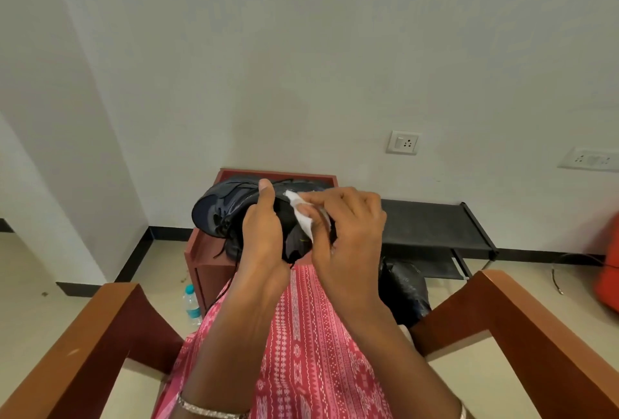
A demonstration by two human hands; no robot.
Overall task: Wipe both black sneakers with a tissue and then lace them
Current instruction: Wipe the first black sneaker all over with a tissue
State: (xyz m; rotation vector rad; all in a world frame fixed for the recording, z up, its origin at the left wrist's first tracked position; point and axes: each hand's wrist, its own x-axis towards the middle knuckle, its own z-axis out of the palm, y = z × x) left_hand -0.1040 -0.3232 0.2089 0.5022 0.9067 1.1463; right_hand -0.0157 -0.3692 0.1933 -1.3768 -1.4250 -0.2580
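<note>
A black sneaker [221,205] is held up above my lap, toe to the left, loose black laces hanging under it. My left hand [263,234] grips it from below, thumb raised over its top. My right hand [345,227] presses a white tissue [303,216] against the sneaker's side near the heel. A second dark shoe-like shape [403,288] lies on the floor to the right of my knee, partly hidden by my right arm; I cannot tell for sure that it is the other sneaker.
A red-brown small table [201,251] stands behind the sneaker against the wall. A black low rack [435,224] sits to its right. A plastic water bottle [192,304] stands on the floor at left. Wooden chair arms [100,335] flank my lap.
</note>
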